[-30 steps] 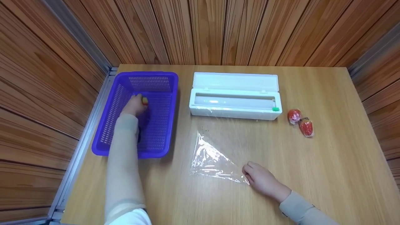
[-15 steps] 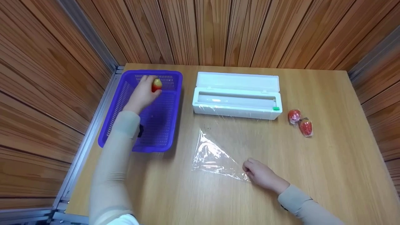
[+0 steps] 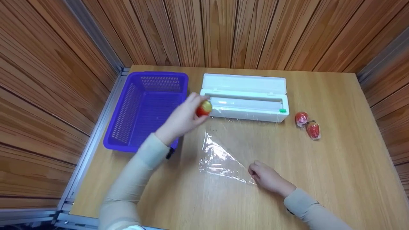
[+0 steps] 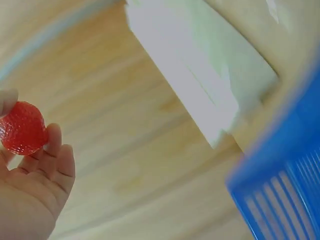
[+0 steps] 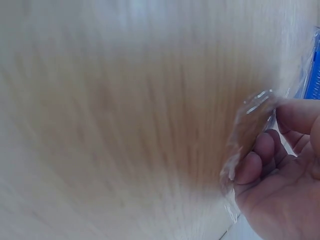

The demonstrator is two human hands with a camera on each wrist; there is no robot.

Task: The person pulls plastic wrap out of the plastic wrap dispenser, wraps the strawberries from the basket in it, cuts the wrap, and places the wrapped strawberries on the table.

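Observation:
My left hand (image 3: 182,119) pinches a red strawberry (image 3: 204,108) with a yellowish top, raised between the purple basket (image 3: 110,145) and the white cling film box (image 3: 246,116). In the left wrist view the strawberry (image 4: 22,129) sits between thumb and fingertips, its dimpled skin showing. My right hand (image 3: 268,177) pinches the corner of a sheet of clear cling film (image 3: 220,156) drawn from the box toward the front of the table. Bunched film (image 5: 255,107) shows at the fingers in the right wrist view. The box lid (image 3: 244,83) stands raised at the back.
Two red fruits wrapped in film (image 3: 301,118) lie on the table right of the box. A green slider (image 3: 282,111) sits at the box's right front edge. Wooden panel walls (image 3: 217,32) enclose the table at the back and sides.
My left hand has lifted the strawberry out of the basket and carried it right, to the box's left end. The right hand keeps its hold on the film with little movement.

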